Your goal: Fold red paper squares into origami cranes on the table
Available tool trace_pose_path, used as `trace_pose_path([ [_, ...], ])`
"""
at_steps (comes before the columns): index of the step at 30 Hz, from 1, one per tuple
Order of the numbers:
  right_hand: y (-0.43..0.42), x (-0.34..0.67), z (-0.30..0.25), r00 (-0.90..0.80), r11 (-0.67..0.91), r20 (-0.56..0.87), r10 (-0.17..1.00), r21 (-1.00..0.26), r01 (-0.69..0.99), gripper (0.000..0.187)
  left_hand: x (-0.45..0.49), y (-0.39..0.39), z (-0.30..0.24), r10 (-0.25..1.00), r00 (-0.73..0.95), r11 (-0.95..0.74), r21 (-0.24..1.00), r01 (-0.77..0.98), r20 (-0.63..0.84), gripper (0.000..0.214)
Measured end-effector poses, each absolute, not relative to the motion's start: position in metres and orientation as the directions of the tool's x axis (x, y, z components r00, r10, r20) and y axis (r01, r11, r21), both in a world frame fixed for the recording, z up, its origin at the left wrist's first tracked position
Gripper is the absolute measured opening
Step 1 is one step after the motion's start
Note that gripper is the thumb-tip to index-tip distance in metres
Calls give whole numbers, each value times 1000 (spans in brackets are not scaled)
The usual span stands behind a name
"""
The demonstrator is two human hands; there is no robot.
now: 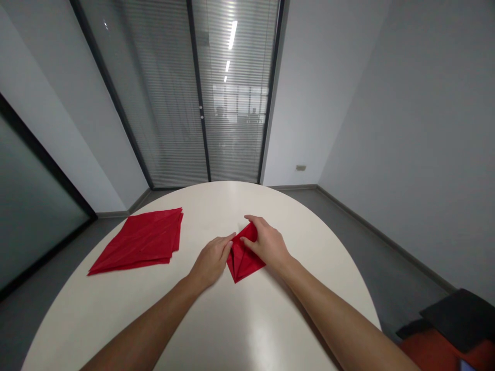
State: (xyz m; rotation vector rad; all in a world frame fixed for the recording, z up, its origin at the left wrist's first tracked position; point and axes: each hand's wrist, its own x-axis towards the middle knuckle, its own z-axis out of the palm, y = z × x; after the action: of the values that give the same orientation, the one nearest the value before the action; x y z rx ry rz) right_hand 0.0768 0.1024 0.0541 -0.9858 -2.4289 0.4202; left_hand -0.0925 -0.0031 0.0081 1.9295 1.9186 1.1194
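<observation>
A small folded red paper [243,260] lies on the round white table [240,330], pointed toward me. My left hand [212,260] rests beside its left edge, fingers together and stretched out, fingertips pressing the paper's top left. My right hand [266,242] lies flat over the paper's upper right part, fingers extended and pressing it down. Neither hand lifts the paper.
A stack of flat red paper sheets [141,241] lies on the table at the left. A dark chair with an orange seat [452,330] stands at the lower right. Glass doors with blinds [201,103] are beyond the table.
</observation>
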Motion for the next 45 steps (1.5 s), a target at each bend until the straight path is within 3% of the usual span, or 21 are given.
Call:
trace_pose_path([
  [6, 102, 74, 53, -596, 662, 301, 744, -449, 600, 29, -90, -5, 14, 924, -77, -184, 610, 771, 376, 43],
  [9, 104, 75, 53, -580, 659, 325, 747, -480, 580, 21, -89, -5, 15, 924, -60, -200, 609, 768, 378, 43],
  [18, 122, 75, 39, -594, 574, 336, 731, -774, 268, 24, -91, -5, 10, 926, -35, -213, 598, 772, 375, 47],
  [22, 131, 74, 33, -626, 400, 197, 754, -894, 201, 30, -93, -5, 11, 930, 8, -238, 585, 775, 368, 48],
  [25, 133, 79, 39, -702, 301, 97, 705, -938, 173, 35, -94, -5, 10, 929, 25, -249, 575, 779, 369, 47],
  [32, 134, 92, 54, -815, 350, 91, 571, -926, 142, 38, -93, -5, 9, 924, -5, -242, 593, 768, 383, 45],
  [38, 130, 86, 51, -762, 333, 124, 635, -934, 126, 42, -91, -6, 13, 924, -118, -162, 653, 740, 363, 40],
  [45, 141, 87, 40, -751, 393, 67, 657, -880, 266, 42, -97, 0, 7, 889, -280, -38, 667, 744, 363, 25],
])
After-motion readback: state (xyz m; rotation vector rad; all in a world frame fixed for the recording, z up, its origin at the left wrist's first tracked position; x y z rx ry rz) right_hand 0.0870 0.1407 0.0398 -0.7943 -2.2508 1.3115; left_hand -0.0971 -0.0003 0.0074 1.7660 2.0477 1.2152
